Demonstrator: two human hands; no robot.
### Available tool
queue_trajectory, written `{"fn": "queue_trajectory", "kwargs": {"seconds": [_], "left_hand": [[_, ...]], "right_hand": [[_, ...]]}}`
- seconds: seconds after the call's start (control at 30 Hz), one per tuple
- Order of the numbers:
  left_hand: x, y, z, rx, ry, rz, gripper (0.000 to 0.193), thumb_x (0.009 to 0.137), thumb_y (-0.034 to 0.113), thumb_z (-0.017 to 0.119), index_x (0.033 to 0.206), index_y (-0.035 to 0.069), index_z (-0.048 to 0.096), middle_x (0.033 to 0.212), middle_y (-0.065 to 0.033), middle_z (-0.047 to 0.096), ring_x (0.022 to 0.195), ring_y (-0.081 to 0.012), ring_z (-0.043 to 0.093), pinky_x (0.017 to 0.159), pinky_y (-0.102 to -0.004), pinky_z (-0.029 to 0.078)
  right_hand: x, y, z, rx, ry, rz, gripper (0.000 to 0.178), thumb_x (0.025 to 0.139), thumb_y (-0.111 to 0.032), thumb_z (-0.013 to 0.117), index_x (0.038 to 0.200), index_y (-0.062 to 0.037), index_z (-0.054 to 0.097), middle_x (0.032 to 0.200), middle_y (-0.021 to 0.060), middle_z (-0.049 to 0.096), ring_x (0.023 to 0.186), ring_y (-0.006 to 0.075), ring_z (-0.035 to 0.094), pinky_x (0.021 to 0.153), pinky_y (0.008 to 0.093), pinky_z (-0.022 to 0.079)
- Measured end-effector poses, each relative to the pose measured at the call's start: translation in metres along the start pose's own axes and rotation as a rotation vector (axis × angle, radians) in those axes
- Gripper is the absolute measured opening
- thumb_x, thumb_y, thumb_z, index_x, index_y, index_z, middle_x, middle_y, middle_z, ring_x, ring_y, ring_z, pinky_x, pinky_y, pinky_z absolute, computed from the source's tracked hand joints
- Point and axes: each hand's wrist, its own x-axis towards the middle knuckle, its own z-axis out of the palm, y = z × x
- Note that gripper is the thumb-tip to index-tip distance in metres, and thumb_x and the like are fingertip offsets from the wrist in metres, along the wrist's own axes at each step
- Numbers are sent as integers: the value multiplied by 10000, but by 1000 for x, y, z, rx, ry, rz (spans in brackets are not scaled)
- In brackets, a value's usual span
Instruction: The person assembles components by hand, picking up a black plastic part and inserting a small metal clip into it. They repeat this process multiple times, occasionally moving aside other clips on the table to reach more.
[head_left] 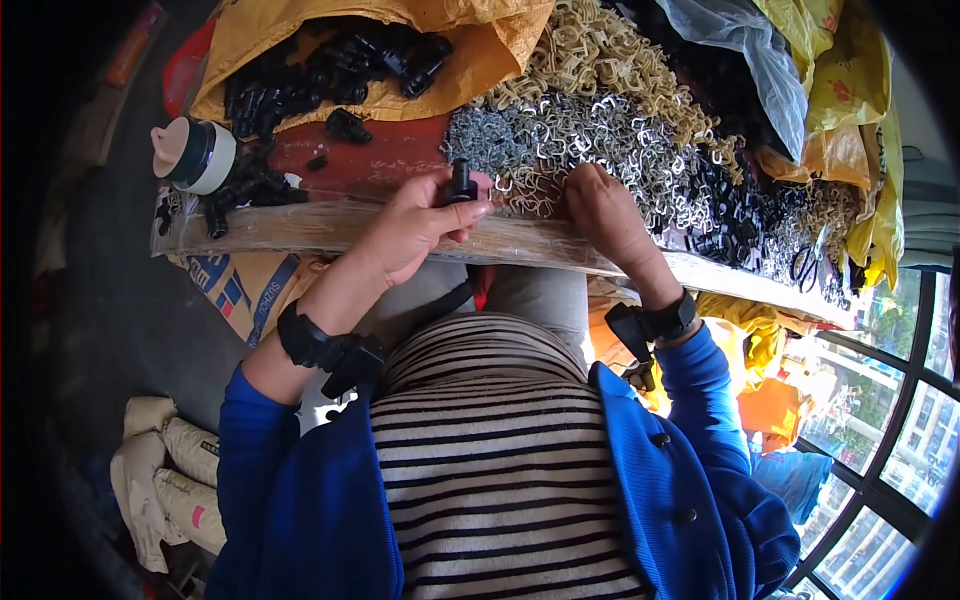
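Observation:
Upright between the thumb and fingers of my left hand [422, 222] stands a black plastic fitting [461, 178], just above the table's near edge. My right hand [607, 215] is closed with its fingertips turned down at the near side of a heap of silvery metal clips [640, 150]. Whatever those fingertips hold is hidden behind the hand. Small grey metal pieces [485, 138] are heaped between the two hands, beyond them. A heap of tan clips [590, 50] lies farther back.
An orange sack [490, 45] at the back left spills black fittings [330, 70] onto the red tabletop [400, 145]. A white and green lidded cup [208, 158] stands at the left. Scissors [806, 265] lie at the right edge, near yellow bags [850, 90].

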Motion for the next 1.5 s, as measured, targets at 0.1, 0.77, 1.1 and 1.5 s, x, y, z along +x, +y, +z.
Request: {"fn": "queue_trajectory", "kwargs": {"seconds": [0.1, 0.77, 1.1, 1.5], "left_hand": [[6, -8, 15, 215, 35, 210, 188, 705, 116, 621, 858, 53, 532, 738, 1, 520, 656, -57, 450, 579, -200, 385], [22, -19, 30, 285, 70, 414, 75, 762, 90, 550, 773, 18, 531, 687, -9, 540, 642, -67, 486, 607, -193, 401], [20, -18, 30, 55, 144, 143, 86, 769, 151, 549, 791, 68, 542, 682, 17, 518, 589, -36, 444, 513, -172, 364], [12, -11, 22, -423, -125, -129, 184, 823, 170, 457, 969, 64, 494, 822, -21, 535, 662, -96, 505, 551, -205, 405]], "right_hand": [[-2, -8, -19, 957, -264, 211, 87, 794, -105, 483, 851, -41, 464, 713, 21, 489, 533, 117, 476, 469, 234, 390], [0, -45, -21, 2035, -279, 333, 119, 799, -93, 499, 898, -40, 459, 721, 28, 508, 572, 75, 453, 514, 171, 375], [-6, -47, -25, 1171, -77, 90, 73, 794, -68, 496, 842, -18, 473, 715, 38, 516, 576, 91, 473, 511, 209, 391], [-8, -50, -35, 673, 165, -144, 84, 721, -12, 526, 778, -19, 465, 795, 101, 490, 659, 217, 496, 568, 281, 401]]}}
